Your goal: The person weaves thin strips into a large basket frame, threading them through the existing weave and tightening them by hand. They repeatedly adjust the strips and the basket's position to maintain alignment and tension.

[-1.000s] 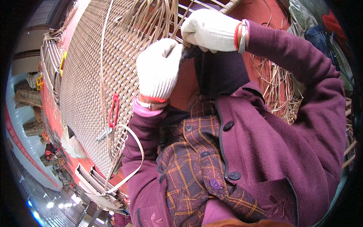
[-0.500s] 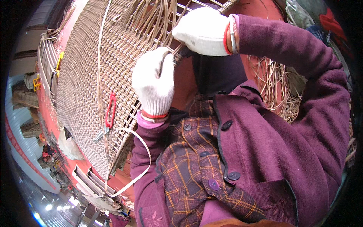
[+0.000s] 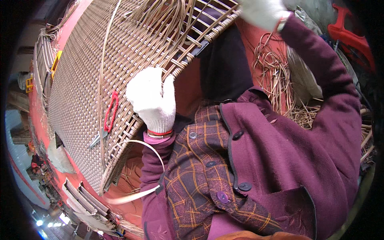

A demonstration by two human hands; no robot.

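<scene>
A large panel of brown woven strips (image 3: 80, 92) slants across the left side. My left hand (image 3: 152, 98), in a white knitted glove, is closed over the panel's near edge, fingers curled round the rim. Beyond it, the far-right corner has bare crossbars (image 3: 210, 18) and a rim wrapped in strip. A bunch of loose brown strands (image 3: 166, 20) lies over the weave. My right hand (image 3: 262, 14), gloved too, is smeared by motion past that corner; its fingers cannot be made out. Scissors with red-wrapped handles (image 3: 111, 114) rest on the panel.
A pale flat strip (image 3: 132, 197) loops past my left sleeve. Cut strands (image 3: 276, 76) are heaped on the red floor to the right, beside a pale sack (image 3: 300, 70) and a red plastic object (image 3: 344, 28). Another curved slatted piece (image 3: 82, 200) lies lower left.
My right hand has left the panel's edge near my left hand and swung up and right. My left hand sits slightly lower, still at the rim. The corner's bare crossbars now show.
</scene>
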